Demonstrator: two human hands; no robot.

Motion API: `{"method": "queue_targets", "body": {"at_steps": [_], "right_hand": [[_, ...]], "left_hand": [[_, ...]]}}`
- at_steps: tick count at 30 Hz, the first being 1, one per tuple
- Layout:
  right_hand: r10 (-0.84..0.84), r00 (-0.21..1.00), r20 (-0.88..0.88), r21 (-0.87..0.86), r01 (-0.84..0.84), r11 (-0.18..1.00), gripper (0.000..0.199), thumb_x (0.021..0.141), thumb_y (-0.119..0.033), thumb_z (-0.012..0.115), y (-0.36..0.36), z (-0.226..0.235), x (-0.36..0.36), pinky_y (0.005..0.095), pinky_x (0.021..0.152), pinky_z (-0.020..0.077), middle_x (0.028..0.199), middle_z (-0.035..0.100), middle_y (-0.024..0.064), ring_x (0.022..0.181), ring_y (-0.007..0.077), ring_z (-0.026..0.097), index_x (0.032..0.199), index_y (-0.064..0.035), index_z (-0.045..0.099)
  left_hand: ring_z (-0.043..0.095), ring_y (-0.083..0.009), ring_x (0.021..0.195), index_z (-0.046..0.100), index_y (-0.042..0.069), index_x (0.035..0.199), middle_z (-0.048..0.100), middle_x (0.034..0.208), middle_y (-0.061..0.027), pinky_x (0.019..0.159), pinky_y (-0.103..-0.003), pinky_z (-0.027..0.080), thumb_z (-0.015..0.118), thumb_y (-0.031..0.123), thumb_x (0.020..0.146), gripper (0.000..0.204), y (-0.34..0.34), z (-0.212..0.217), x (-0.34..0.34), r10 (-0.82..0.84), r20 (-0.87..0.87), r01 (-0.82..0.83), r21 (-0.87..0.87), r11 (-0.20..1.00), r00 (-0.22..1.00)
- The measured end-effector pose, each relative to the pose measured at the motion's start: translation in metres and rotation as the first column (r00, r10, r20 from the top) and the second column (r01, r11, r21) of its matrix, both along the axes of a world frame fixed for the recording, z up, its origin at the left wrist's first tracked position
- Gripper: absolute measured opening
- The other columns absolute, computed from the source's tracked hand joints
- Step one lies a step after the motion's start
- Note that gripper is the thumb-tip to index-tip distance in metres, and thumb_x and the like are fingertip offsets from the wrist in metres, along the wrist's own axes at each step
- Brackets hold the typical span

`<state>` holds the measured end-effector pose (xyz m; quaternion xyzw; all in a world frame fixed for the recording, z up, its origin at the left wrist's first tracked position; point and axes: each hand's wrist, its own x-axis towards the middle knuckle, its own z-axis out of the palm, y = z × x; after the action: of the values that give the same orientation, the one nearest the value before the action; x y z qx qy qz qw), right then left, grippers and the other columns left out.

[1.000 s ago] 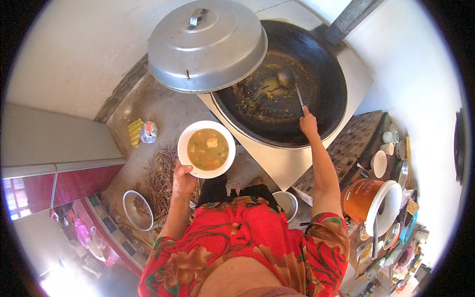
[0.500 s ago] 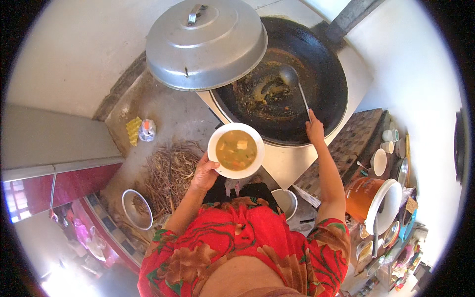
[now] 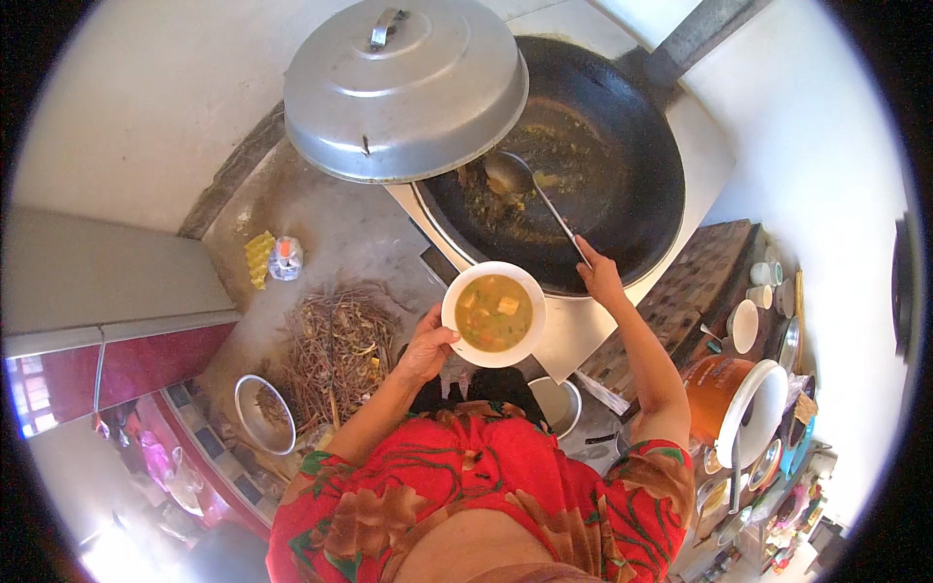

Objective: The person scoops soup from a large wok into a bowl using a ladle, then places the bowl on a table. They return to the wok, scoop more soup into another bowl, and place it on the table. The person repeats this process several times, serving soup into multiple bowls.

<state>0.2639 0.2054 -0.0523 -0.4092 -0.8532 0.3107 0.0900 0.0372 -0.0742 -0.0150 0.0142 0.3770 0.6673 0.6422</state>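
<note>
Left of the twig heap (image 3: 340,355): a round metal basin (image 3: 253,423).
Lid (image 3: 403,112): large, silver and domed, covering part of the black pan (image 3: 637,175) in this view; what supports it is hidden.
Left hand (image 3: 428,347): yours is clamped on the white bowl (image 3: 540,316), thumb at the rim, fingers mostly out of sight.
Soup (image 3: 494,313): brownish, with pale chunks, inside that bowl, which you hold about level by the pan's near edge.
Ladle (image 3: 510,173): its round end sits low in the pan, close to the lid. You appear to be gathering broth; whether the ladle is full, you cannot be told.
Right hand (image 3: 601,279): yours is closed around the ladle's handle. Your next move seems to call for a level ladle and a steady bowl.
Bucket (image 3: 714,398): orange, at your far right.
</note>
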Motion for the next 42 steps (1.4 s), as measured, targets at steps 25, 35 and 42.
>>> {"method": "queue_targets", "body": {"at_steps": [25,35,42], "right_hand": [[-0.106,0.994,0.014,-0.168,0.107,0.98,0.053,0.082,-0.003,0.058,0.017,0.027,0.006,0.0329,0.09,0.0436,0.116,0.057,0.0234,0.108,0.0258,0.058,0.132,-0.0142,0.046],[-0.344,0.908,0.238,0.186,0.305,0.934,0.051,0.081,-0.005,0.05,0.061,0.018,0.045,0.0468,0.07,0.0469,0.085,0.06,0.0277,0.08,0.0432,0.059,0.132,-0.0093,0.043],[-0.076,0.995,0.059,-0.005,0.077,0.997,0.055,0.08,-0.005,0.057,0.005,0.008,0.013,0.0472,0.077,0.0465,0.091,0.06,0.0278,0.088,0.0442,0.057,0.133,-0.0142,0.042]], "left_hand": [[0.06,-0.0194,0.095,0.039,0.004,0.123,0.054,0.108,-0.0079,0.074,-0.036,0.056,0.058,0.007,0.074,0.052,0.028,-0.041,-0.041,-0.214,-0.007,0.214,-0.001,0.977,0.977],[0.057,-0.0228,0.104,0.038,0.006,0.131,0.055,0.116,-0.0094,0.085,-0.04,0.051,0.062,0.006,0.071,0.064,0.034,-0.017,0.012,-0.149,0.007,0.149,-0.018,0.989,0.989],[0.058,-0.0198,0.102,0.043,0.003,0.126,0.057,0.114,-0.0078,0.088,-0.034,0.048,0.062,0.005,0.072,0.057,0.029,-0.015,0.004,-0.05,0.01,0.05,-0.014,0.999,0.999]]}}
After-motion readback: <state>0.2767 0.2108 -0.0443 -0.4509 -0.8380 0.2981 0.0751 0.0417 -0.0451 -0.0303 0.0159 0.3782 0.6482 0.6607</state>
